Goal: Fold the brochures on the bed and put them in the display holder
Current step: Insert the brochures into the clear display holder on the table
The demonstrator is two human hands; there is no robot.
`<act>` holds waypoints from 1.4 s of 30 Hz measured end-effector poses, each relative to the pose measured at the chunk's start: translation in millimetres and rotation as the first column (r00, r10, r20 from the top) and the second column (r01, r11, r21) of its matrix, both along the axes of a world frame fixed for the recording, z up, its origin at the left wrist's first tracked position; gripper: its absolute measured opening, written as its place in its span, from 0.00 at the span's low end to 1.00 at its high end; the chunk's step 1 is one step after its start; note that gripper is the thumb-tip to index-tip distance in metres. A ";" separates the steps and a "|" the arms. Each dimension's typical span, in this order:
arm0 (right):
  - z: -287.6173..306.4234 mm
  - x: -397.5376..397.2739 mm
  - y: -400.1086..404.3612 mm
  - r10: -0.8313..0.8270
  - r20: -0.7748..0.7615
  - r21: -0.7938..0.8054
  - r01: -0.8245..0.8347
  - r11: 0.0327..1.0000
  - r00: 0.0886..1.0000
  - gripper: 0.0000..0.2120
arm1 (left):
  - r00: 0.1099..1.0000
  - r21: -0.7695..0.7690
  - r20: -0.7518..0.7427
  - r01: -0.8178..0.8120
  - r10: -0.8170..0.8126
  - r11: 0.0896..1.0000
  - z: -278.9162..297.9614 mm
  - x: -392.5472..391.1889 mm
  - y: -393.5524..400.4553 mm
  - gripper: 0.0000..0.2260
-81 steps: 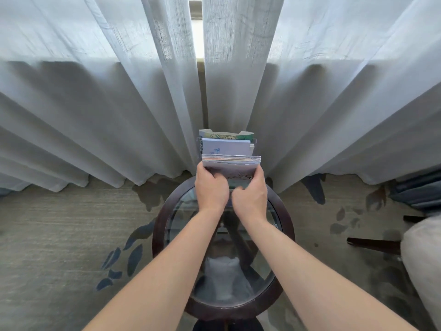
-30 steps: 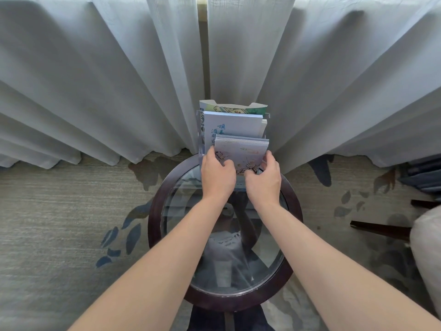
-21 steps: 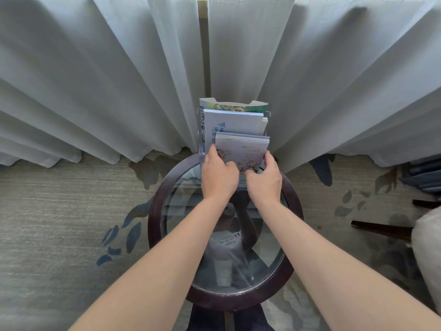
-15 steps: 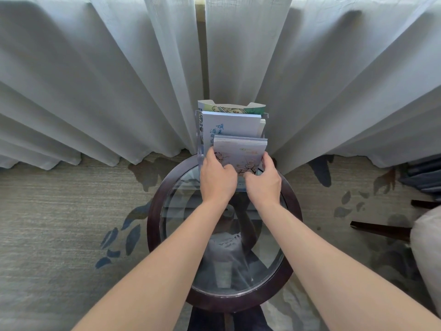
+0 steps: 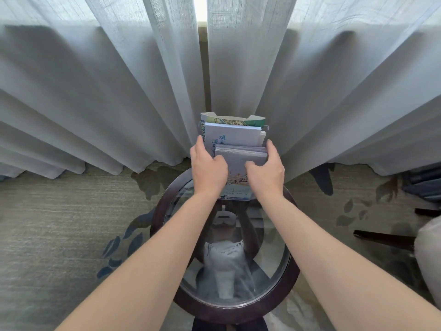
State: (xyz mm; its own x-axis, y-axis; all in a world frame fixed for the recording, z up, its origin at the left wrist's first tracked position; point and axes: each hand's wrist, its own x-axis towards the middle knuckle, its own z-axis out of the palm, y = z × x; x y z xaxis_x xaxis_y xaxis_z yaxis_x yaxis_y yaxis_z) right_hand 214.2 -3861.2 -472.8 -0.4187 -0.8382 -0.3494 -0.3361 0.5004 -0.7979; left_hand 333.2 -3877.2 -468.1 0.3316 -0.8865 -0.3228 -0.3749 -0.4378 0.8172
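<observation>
Curtained glass table (image 5: 292, 278) | both hands' fingers (image 5: 270, 149) pinching brochure stack (image 5: 238, 161) | Chinese lettering unreadable

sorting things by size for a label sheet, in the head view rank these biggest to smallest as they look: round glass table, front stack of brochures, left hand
1. round glass table
2. front stack of brochures and left hand: they look about alike, and both hands cover part of the stack, so no ranking between them.

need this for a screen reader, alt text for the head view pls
Both hands, left hand and right hand, hold a stack of folded brochures in the front tier of a clear display holder on a round glass-topped table before pale curtains.
</observation>
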 end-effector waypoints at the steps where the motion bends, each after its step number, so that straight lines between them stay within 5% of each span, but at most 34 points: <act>1: 0.6 0.6 -2.3 0.009 0.010 -0.002 -0.009 1.000 1.000 0.35 | 1.000 -0.007 -0.004 0.011 -0.011 1.000 0.3 -0.4 -1.2 0.29; 18: 0.1 -4.3 -3.7 0.012 0.038 0.009 -0.013 1.000 0.999 0.34 | 1.000 -0.026 -0.021 0.021 -0.022 0.999 -4.8 -9.6 -2.0 0.28; 30: -16.3 -5.4 9.3 0.006 0.163 0.075 -0.018 0.997 0.987 0.30 | 0.994 0.145 0.038 0.092 -0.099 0.985 -18.9 -16.9 14.9 0.24; 39: -20.3 -11.5 10.6 -0.007 0.141 0.070 -0.003 0.998 0.990 0.40 | 0.996 0.060 0.004 0.093 -0.093 0.994 -18.3 -10.6 17.1 0.28; 42: -17.6 -10.9 12.1 -0.103 0.083 -0.030 0.106 0.994 0.991 0.31 | 0.991 -0.031 0.049 0.123 -0.121 0.992 -14.3 -5.6 17.4 0.30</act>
State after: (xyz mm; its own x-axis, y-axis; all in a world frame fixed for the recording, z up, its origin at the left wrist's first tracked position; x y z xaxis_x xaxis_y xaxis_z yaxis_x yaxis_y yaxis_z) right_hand 203.3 -3849.1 -490.4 -0.4761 -0.8034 -0.3577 -0.2172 0.5016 -0.8374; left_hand 327.7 -3859.8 -482.4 0.2342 -0.9315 -0.2784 -0.4617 -0.3586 0.8113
